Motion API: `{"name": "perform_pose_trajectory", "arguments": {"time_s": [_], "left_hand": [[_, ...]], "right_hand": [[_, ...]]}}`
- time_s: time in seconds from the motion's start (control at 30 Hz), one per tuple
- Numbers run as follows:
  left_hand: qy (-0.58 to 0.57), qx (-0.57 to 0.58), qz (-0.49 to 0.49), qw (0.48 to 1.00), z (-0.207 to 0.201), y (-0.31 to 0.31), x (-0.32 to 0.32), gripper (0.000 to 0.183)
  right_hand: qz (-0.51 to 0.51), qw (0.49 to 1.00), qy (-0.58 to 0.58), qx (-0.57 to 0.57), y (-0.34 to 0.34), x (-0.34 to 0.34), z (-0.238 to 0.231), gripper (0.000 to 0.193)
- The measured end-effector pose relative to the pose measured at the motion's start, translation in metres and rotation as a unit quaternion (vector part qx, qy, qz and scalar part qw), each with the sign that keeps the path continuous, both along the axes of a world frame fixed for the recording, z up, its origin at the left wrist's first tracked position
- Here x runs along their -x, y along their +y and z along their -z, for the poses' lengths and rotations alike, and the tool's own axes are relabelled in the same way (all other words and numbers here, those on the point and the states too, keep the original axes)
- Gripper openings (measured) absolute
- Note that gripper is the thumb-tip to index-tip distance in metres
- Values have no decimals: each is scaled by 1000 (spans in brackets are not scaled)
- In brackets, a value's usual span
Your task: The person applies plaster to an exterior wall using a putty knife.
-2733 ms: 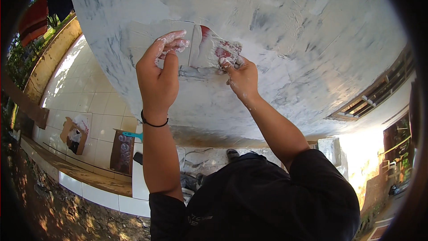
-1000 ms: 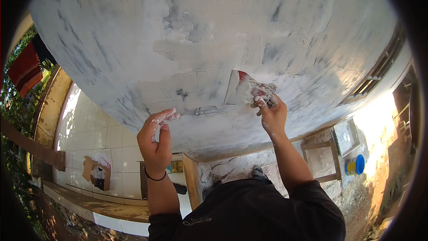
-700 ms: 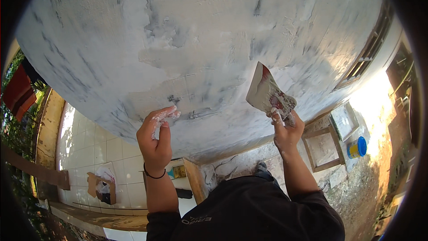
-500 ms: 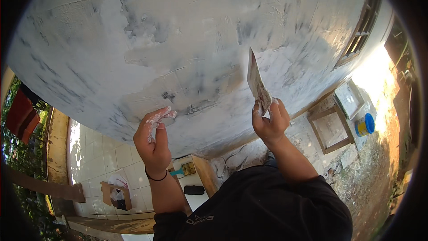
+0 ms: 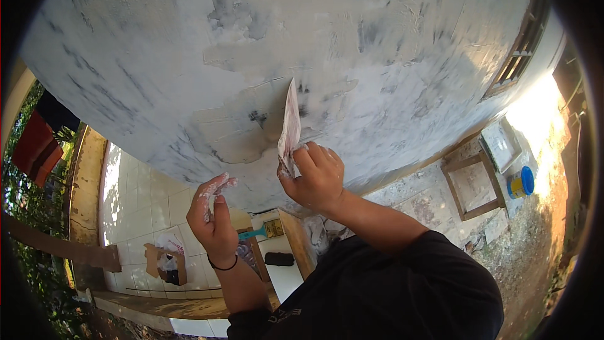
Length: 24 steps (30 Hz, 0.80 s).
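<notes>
In my right hand [image 5: 319,175] is a putty knife [image 5: 290,119], its wide flat blade pointing up and smeared with whitish paste. My fingers and thumb close round its lower end. The blade is seen nearly edge-on before the patchy white and grey wall [image 5: 157,82]; whether its edge touches the wall I cannot tell. Lower left, my left hand [image 5: 212,217] holds nothing that I can see. Its fingers are bent, with white paste over them, and the thumb stands apart. A dark band circles that wrist.
Beneath my left hand, a brush with a teal handle [image 5: 253,233] and a black object [image 5: 279,259] lie on a white surface. An open cardboard box [image 5: 152,260] sits on the tiled floor. To the right are a wooden frame [image 5: 469,215], a blue-and-yellow bucket [image 5: 521,182] and a barred window [image 5: 519,50].
My right hand has swung left with the putty knife, across the wall toward my left hand. The left hand has dropped slightly. The view has shifted a little.
</notes>
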<state>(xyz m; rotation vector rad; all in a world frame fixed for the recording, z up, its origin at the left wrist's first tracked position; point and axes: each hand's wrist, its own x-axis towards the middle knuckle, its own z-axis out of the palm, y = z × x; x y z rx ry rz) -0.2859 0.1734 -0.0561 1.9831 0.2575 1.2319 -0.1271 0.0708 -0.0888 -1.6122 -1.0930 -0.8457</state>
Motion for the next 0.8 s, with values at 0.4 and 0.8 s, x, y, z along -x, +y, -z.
{"name": "perform_pose_trajectory", "arguments": {"time_s": [0.4,0.8], "left_hand": [[-37,8,-32,999,-6,-6,2,30],[-29,-10,30,999,-10,-12,-35,33]], "right_hand": [[-169,954,241,-54,-2,-38,5,14],[-26,911,404,-84,-92,-128,25,21]]}}
